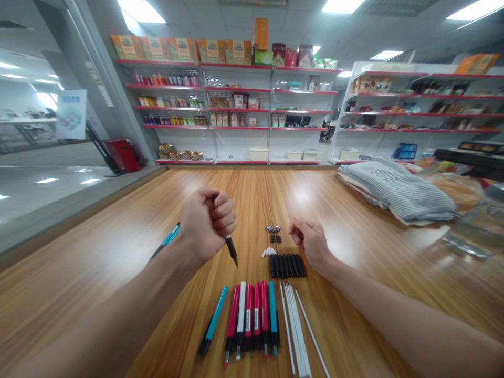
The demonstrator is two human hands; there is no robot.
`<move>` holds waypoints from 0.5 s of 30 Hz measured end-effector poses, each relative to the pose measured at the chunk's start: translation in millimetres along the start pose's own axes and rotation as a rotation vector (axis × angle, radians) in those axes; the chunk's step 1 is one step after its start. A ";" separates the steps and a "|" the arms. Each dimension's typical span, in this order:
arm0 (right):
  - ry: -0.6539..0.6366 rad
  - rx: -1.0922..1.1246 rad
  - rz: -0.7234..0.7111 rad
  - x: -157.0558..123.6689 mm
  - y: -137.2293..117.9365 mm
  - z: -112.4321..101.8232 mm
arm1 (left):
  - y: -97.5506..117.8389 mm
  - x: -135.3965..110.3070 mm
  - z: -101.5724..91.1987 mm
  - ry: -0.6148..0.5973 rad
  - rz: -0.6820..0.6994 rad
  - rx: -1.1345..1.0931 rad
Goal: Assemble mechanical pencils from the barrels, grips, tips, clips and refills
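My left hand (208, 226) is wrapped in a fist around a pen (231, 251), its black grip and pointed tip sticking out below, angled down to the right. To the right, my right hand (309, 239) is closed above the table, fingers curled; anything inside them is hidden. Beside it lie small silvery parts (273, 229), small dark parts (275, 239), little white pieces (269, 252) and a row of black tubes (287, 265). Nearer me are pink pen barrels (255, 312), a white pen barrel (241, 310), teal pen barrels (272, 310) and thin white refills (296, 331).
A teal pen (169, 237) lies partly behind my left forearm. Folded striped cloths (397, 189) and a clear container (480, 220) occupy the wooden table's (118, 236) right side. Stocked shelves (236, 110) stand beyond its far edge, and a red box (123, 155) sits on the floor at left.
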State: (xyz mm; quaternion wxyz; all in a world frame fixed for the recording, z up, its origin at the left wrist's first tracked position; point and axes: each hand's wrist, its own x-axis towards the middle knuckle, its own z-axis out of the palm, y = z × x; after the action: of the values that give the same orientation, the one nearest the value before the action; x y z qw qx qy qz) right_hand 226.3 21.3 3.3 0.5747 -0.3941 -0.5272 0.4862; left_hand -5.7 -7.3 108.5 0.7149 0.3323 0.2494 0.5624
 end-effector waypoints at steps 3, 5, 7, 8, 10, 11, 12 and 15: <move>-0.008 -0.069 -0.022 0.0 2.5 0.1 | -0.5 0.3 -1.0 0.058 -0.043 -0.022; -0.016 -0.089 -0.026 -0.2 3.2 0.7 | -0.2 -0.4 -1.2 0.056 -0.062 -0.030; -0.019 -0.084 -0.023 0.0 3.8 0.9 | 3.7 1.2 -3.3 0.054 -0.077 -0.005; -0.019 -0.075 -0.019 0.3 4.1 0.8 | 7.8 3.6 -5.8 0.056 -0.083 0.027; -0.017 -0.061 -0.014 1.0 4.8 0.6 | 20.6 11.3 -14.3 0.085 -0.090 0.136; -0.017 -0.059 -0.013 1.3 5.0 0.6 | 28.9 15.1 -20.1 0.124 -0.075 0.206; -0.017 -0.060 -0.015 1.4 5.1 0.8 | 37.6 17.3 -26.5 0.179 -0.053 0.292; -0.014 -0.079 -0.017 0.7 4.4 2.5 | 58.1 1.2 -43.4 0.357 0.117 0.423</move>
State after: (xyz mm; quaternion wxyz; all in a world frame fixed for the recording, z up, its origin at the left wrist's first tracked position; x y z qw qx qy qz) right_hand 223.2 22.8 -0.5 0.5591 -0.4087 -0.5534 0.4628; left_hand -74.2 10.8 124.0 0.5406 0.3839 0.4635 0.5878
